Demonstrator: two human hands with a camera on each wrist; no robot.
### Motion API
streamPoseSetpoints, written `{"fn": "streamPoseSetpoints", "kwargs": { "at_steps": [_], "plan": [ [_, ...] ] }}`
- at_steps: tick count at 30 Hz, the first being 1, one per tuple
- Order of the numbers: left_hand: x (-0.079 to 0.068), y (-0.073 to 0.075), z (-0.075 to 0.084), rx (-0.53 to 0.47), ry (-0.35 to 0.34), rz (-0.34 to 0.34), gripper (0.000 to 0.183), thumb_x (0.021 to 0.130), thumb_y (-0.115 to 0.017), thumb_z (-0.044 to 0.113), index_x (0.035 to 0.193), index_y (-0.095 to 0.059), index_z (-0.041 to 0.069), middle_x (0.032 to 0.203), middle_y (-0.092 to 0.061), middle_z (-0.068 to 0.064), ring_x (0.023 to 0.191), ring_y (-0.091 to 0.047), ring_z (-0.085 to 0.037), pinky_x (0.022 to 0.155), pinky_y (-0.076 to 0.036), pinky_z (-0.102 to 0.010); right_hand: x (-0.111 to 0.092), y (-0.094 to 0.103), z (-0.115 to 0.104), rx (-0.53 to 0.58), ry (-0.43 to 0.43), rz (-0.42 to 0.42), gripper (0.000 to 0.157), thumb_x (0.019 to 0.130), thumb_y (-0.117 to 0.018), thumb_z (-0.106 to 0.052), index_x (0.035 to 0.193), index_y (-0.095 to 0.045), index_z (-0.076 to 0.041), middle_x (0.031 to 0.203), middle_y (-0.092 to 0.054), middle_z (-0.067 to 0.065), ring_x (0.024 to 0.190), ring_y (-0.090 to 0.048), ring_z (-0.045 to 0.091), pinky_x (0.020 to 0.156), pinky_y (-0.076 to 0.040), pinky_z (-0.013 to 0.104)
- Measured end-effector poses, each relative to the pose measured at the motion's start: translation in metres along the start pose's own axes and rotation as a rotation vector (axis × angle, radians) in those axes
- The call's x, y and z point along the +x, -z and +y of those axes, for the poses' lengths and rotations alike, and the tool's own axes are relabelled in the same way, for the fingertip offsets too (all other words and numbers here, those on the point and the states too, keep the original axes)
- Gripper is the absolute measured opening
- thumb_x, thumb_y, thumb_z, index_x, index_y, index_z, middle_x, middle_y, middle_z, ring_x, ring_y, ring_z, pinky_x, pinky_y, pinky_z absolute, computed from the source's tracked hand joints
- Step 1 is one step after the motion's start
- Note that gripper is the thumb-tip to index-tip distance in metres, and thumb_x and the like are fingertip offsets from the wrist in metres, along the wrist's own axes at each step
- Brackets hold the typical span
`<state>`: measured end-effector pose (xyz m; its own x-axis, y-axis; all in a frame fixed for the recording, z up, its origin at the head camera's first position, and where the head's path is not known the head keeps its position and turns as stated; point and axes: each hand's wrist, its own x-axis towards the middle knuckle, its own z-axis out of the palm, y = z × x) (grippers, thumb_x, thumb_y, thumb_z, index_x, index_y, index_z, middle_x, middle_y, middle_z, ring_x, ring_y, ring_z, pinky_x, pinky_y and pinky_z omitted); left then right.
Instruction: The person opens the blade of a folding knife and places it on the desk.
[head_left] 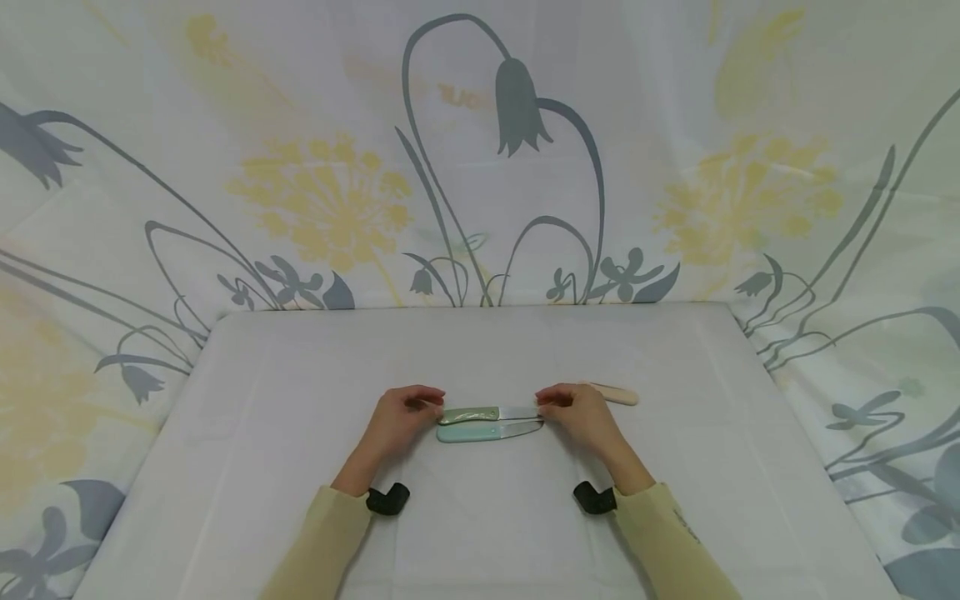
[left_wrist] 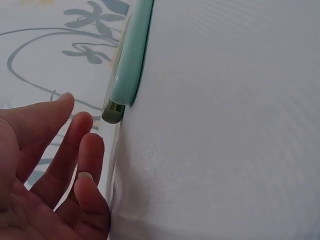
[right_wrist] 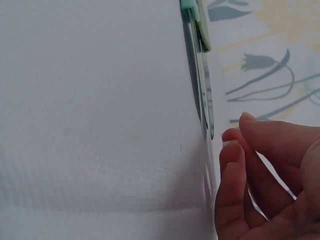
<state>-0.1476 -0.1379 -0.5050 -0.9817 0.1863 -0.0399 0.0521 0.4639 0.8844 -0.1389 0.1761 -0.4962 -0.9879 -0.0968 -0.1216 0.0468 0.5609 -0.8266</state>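
Note:
Two knives lie side by side on the white table, blades toward the right. The green-handled knife [head_left: 469, 415] is farther back, and the mint-handled knife [head_left: 467, 433] lies just in front of it. My left hand [head_left: 401, 421] is beside the handle ends; in the left wrist view its loosely bent fingers [left_wrist: 91, 155] stand apart from them. Near the blade tips is my right hand [head_left: 581, 417]. Its thumb and fingers [right_wrist: 232, 165] come close together just off the tips, with nothing between them in the right wrist view.
Behind the right hand lies a third item with a beige handle [head_left: 621, 395], partly hidden by that hand. A white cloth covers the table [head_left: 480, 525]. Floral fabric [head_left: 465, 192] hangs along the back and sides. Black wrist cameras [head_left: 388, 500] sit at both sleeve cuffs.

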Motion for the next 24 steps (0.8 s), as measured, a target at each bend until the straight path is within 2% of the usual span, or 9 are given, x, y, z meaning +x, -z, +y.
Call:
{"fn": "streamPoseSetpoints", "kwargs": {
  "at_steps": [4, 9, 11, 15, 18, 24],
  "plan": [
    [0.001, 0.001, 0.002, -0.022, -0.011, 0.008, 0.016, 0.085, -0.071, 0.022, 0.1, -0.072, 0.019, 0.095, -0.068, 0.01, 0.085, -0.06, -0.013, 0.078, -0.046, -0.034, -0.004, 0.006, -0.003, 0.034, 0.0, 0.005, 0.02, 0.086, -0.069, -0.02, 0.105, -0.071, -0.016, 0.102, -0.068, -0.005, 0.095, -0.059, 0.015, 0.082, -0.047, 0.036],
    [0.004, -0.001, 0.008, -0.081, -0.068, -0.021, 0.014, 0.086, -0.069, 0.021, 0.1, -0.071, 0.018, 0.097, -0.069, 0.004, 0.085, -0.061, -0.015, 0.077, -0.047, -0.033, -0.007, 0.017, -0.002, 0.073, 0.035, 0.031, 0.023, 0.086, -0.068, -0.021, 0.107, -0.07, -0.011, 0.102, -0.069, -0.001, 0.094, -0.06, 0.017, 0.075, -0.049, 0.03],
    [0.006, -0.002, 0.016, -0.107, -0.078, -0.045, 0.016, 0.087, -0.068, 0.019, 0.102, -0.071, 0.014, 0.099, -0.069, 0.0, 0.086, -0.061, -0.017, 0.076, -0.047, -0.033, -0.009, 0.022, -0.001, 0.072, 0.054, 0.054, 0.025, 0.086, -0.069, -0.023, 0.108, -0.069, -0.01, 0.102, -0.069, 0.0, 0.094, -0.061, 0.017, 0.075, -0.049, 0.029],
    [0.007, -0.005, 0.043, -0.145, -0.109, -0.11, 0.019, 0.089, -0.064, 0.014, 0.106, -0.068, 0.005, 0.1, -0.069, -0.007, 0.087, -0.061, -0.022, 0.071, -0.047, -0.03, -0.01, 0.036, 0.002, 0.076, 0.057, 0.111, 0.026, 0.086, -0.069, -0.023, 0.108, -0.069, -0.009, 0.101, -0.069, 0.0, 0.093, -0.062, 0.015, 0.077, -0.048, 0.029],
    [0.011, -0.014, 0.056, -0.187, -0.158, -0.168, 0.02, 0.091, -0.062, 0.011, 0.108, -0.067, 0.001, 0.101, -0.068, -0.012, 0.087, -0.062, -0.024, 0.07, -0.049, -0.031, -0.011, 0.048, 0.008, 0.069, 0.044, 0.152, 0.026, 0.087, -0.068, -0.023, 0.109, -0.069, -0.009, 0.101, -0.069, 0.002, 0.093, -0.061, 0.015, 0.076, -0.047, 0.026],
    [0.034, -0.048, 0.056, -0.189, -0.191, -0.267, 0.026, 0.093, -0.059, 0.022, 0.11, -0.066, 0.004, 0.102, -0.068, -0.008, 0.09, -0.063, -0.025, 0.078, -0.05, -0.039, -0.018, 0.072, 0.025, 0.015, 0.002, 0.211, 0.033, 0.09, -0.063, -0.032, 0.113, -0.067, -0.01, 0.109, -0.066, 0.005, 0.103, -0.055, 0.017, 0.077, -0.044, 0.025]
  ]
}}
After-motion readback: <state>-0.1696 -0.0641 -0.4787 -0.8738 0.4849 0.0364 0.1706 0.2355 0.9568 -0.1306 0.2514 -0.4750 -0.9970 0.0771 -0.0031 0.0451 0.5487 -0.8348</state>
